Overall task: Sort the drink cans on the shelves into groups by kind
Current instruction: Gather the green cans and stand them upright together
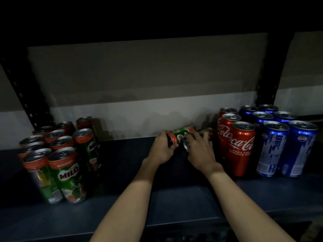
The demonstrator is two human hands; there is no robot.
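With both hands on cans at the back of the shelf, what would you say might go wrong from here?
1. The left hand and right hand each grip a tilted Milo can close together; they may knock each other or slip.
2. The right hand works right beside the standing Coca-Cola cans; a bump could topple them into the blue cans.
3. The shelf is dim, so labels are easy to misread when grouping.

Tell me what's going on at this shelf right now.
A person is sorting cans. The left hand grips a Milo can lying on its side, and the right hand grips a second can beside it. Upright Milo cans are grouped at left; Coca-Cola cans and blue cans stand at right.
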